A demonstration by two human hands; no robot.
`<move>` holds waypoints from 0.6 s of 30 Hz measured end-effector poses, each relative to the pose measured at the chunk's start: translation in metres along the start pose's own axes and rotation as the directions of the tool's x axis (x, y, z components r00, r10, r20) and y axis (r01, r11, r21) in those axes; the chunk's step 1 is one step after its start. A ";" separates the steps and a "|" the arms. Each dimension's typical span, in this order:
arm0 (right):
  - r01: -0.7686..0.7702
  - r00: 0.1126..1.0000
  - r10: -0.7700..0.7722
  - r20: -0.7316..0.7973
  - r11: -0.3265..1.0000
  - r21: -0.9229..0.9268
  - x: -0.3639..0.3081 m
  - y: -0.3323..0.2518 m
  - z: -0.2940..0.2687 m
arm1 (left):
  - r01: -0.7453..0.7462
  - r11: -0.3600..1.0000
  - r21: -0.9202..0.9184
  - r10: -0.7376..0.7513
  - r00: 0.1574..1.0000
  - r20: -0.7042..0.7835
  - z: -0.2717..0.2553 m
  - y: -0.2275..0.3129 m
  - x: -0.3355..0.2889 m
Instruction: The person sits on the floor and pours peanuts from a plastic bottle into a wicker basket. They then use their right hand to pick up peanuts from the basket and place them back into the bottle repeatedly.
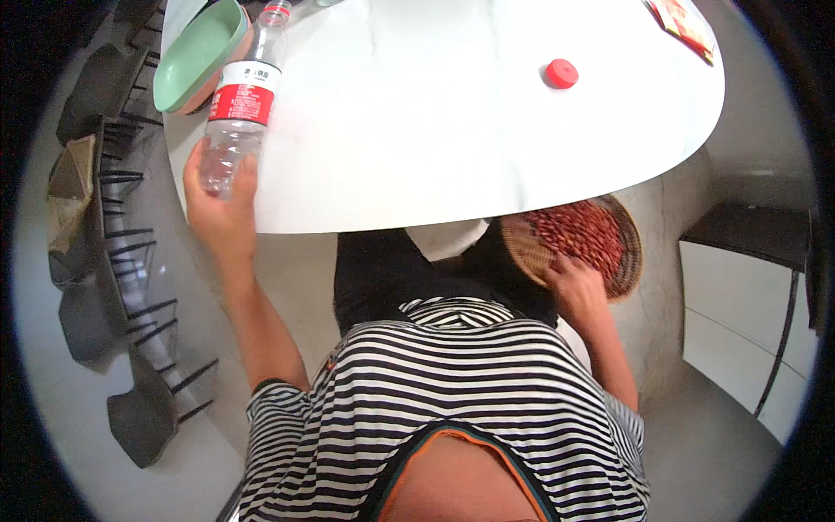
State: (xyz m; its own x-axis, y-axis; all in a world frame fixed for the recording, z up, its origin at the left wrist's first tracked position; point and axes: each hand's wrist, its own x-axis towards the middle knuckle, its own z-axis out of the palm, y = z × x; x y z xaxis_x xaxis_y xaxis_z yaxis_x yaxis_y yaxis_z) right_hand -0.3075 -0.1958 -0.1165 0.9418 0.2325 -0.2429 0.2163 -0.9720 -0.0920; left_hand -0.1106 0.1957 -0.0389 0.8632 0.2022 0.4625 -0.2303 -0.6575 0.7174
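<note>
My left hand [223,196] is wrapped round the lower part of a clear plastic bottle [228,143] with a red and white label. The bottle leans over the table's left side, with a red ring at its neck; I see no contents in it. Down at the right, below the table edge, my right hand [574,283] reaches into a round woven basket [633,235]. Its fingers are curled at the near side of a heap of small dark red beans or nuts [587,235]. Whether they pinch any is too small to make out.
A red bottle cap [562,74] lies on the white table [391,122]. Green and pink trays [196,61] are stacked at the far left, and a red packet [685,30] lies at the far right. Grey chairs [91,317] line the left; a white cabinet [731,317] stands right.
</note>
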 end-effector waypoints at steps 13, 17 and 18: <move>-0.502 0.831 0.307 -0.465 0.775 -0.385 -0.098 0.070 -0.140 | 0.053 0.998 0.029 -0.052 0.998 -0.021 0.002 0.016 -0.003; -0.366 0.840 0.081 -0.537 0.815 -0.449 -0.060 0.038 -0.183 | 0.083 0.995 -0.050 -0.082 0.997 0.006 0.001 0.018 -0.004; -0.321 0.849 0.035 -0.527 0.826 -0.463 -0.052 0.031 -0.190 | 0.098 0.992 -0.075 -0.097 0.995 0.020 0.000 0.021 -0.004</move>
State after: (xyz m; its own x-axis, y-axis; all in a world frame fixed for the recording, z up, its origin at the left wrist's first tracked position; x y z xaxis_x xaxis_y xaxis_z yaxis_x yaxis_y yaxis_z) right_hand -0.3012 -0.2441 0.0764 0.9431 0.1455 0.2991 -0.0048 -0.8932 0.4497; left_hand -0.1187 0.1812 -0.0254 0.8905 0.2504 0.3800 -0.1773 -0.5782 0.7964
